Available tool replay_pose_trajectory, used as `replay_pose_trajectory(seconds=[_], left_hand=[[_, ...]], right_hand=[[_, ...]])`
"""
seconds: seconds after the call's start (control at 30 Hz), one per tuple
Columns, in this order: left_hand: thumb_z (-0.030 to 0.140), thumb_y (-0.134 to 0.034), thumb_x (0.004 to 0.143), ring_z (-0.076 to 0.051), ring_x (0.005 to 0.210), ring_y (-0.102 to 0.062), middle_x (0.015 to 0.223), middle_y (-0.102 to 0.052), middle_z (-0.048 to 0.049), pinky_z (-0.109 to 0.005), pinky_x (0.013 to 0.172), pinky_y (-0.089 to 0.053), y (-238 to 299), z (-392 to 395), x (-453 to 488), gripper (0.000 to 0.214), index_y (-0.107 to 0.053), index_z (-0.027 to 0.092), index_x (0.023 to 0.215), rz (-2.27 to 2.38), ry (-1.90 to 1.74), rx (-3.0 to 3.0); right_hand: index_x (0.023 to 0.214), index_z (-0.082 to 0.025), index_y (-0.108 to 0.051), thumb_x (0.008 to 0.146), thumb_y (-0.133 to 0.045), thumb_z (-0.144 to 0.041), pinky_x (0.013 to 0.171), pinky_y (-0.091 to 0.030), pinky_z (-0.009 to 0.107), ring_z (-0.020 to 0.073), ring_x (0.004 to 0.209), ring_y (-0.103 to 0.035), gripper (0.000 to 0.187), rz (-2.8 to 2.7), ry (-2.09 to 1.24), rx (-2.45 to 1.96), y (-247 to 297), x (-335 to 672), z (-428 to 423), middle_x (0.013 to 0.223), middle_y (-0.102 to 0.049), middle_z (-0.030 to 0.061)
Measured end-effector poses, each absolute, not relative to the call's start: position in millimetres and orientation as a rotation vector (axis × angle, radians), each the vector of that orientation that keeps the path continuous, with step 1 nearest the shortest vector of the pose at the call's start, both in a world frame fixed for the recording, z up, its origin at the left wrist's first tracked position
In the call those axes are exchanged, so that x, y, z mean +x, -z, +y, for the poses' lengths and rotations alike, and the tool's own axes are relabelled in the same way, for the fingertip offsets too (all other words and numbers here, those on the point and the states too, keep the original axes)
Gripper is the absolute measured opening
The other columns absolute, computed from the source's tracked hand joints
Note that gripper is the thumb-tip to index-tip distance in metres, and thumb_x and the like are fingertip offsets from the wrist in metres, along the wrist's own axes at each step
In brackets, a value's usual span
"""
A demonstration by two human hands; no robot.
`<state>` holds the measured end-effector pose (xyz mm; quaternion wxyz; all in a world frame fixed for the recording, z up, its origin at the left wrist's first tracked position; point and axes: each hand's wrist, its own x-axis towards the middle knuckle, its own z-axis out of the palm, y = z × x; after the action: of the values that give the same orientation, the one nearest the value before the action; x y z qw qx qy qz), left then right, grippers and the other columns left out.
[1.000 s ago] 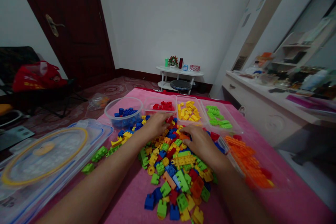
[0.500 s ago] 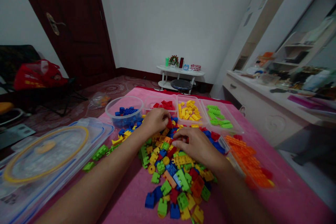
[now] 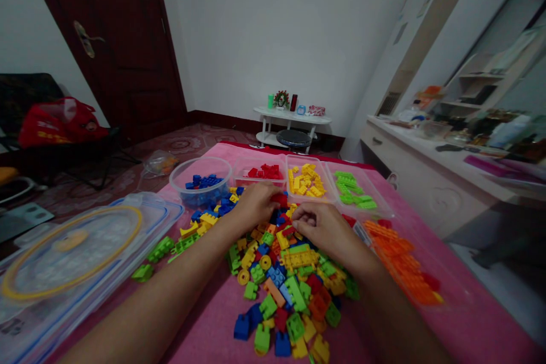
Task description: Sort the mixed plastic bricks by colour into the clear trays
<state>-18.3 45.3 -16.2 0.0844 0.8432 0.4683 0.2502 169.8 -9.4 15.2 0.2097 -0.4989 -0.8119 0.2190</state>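
Note:
A heap of mixed toy building bricks (image 3: 277, 277) in green, yellow, blue, red and orange spreads over the pink-covered table in front of me. My left hand (image 3: 257, 203) is at the far part of the heap, its fingers closed on a red building brick (image 3: 279, 200). Beside it, my right hand (image 3: 319, 226) hovers low over the bricks with curled fingers. At its fingertips is a small red brick (image 3: 289, 231), pinched as far as I can see. The palm side of both hands is mostly hidden.
Behind the heap stand a round tub (image 3: 174, 177) of blue bricks and clear boxes of red bricks (image 3: 265, 172), yellow bricks (image 3: 306, 180) and green bricks (image 3: 353, 189). Orange bricks (image 3: 396, 253) fill a box at right. Stacked clear lids (image 3: 106, 273) lie at left.
My right hand has shifted slightly right and now has a red brick at its fingertips. My left hand has moved a little lower, still with a red brick.

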Motion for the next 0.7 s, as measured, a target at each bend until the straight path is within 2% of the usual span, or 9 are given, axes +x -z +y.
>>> replay_pose_trajectory(seconds=[0.1,0.2,0.33,0.43,0.57,0.7], left_hand=[[0.022,-0.06,0.075,-0.019,0.081,-0.06,0.084,-0.067,-0.0054,-0.029,0.074,-0.045,11.6,46.7,-15.6,0.02,-0.068,0.016,0.092,1.306,-0.927,2.308],[0.03,-0.059,0.078,-0.014,0.069,-0.057,0.076,-0.063,-0.0034,-0.025,0.063,-0.047,5.0,41.8,-9.1,0.024,-0.065,0.012,0.092,1.06,-0.952,1.861],[0.037,-0.066,0.073,-0.012,0.065,-0.056,0.08,-0.059,-0.0026,-0.023,0.054,-0.05,-4.0,27.2,1.5,0.033,-0.061,0.014,0.097,0.882,-0.879,1.3],[0.044,-0.064,0.076,-0.012,0.064,-0.061,0.08,-0.059,-0.0037,-0.02,0.05,-0.049,-6.3,19.8,6.9,0.035,-0.06,0.015,0.096,0.798,-0.766,1.038],[0.037,-0.065,0.078,-0.005,0.053,-0.054,0.076,-0.059,-0.005,-0.009,0.038,-0.034,-2.6,19.6,9.9,0.029,-0.059,0.012,0.091,0.676,-0.664,0.841],[0.023,-0.067,0.076,0.0,0.041,-0.04,0.069,-0.055,-0.0019,-0.006,0.032,-0.016,0.3,24.7,7.0,0.019,-0.057,0.011,0.086,0.692,-0.705,0.763]], right_hand=[[0.086,-0.018,-0.067,0.075,-0.054,-0.021,0.053,-0.038,0.022,0.0128,0.061,-0.056,0.018,-2.073,-0.621,-1.346,-11.2,179.0,1.2,0.07,-0.064,0.0011],[0.093,-0.017,-0.065,0.074,-0.056,-0.02,0.054,-0.043,0.022,0.0131,0.062,-0.057,0.022,-1.913,-0.637,-1.308,-11.3,181.2,6.3,0.073,-0.064,0.0016],[0.09,-0.016,-0.064,0.073,-0.058,-0.019,0.06,-0.048,0.024,0.0135,0.066,-0.06,0.018,-1.836,-0.674,-1.213,-16.7,174.1,2.7,0.076,-0.065,0.0026],[0.088,-0.018,-0.066,0.074,-0.057,-0.016,0.06,-0.048,0.024,0.0131,0.065,-0.06,0.016,-1.858,-0.654,-1.145,-19.8,168.9,-1.7,0.077,-0.067,0.0023],[0.08,-0.018,-0.066,0.076,-0.056,-0.016,0.059,-0.048,0.024,0.0131,0.065,-0.06,0.011,-1.87,-0.529,-1.109,-22.0,170.4,-3.1,0.08,-0.066,0.0032],[0.08,-0.018,-0.067,0.078,-0.057,-0.02,0.059,-0.047,0.024,0.0139,0.065,-0.06,0.01,-1.841,-0.39,-1.144,-25.2,178.6,-1.1,0.078,-0.066,0.0033]])
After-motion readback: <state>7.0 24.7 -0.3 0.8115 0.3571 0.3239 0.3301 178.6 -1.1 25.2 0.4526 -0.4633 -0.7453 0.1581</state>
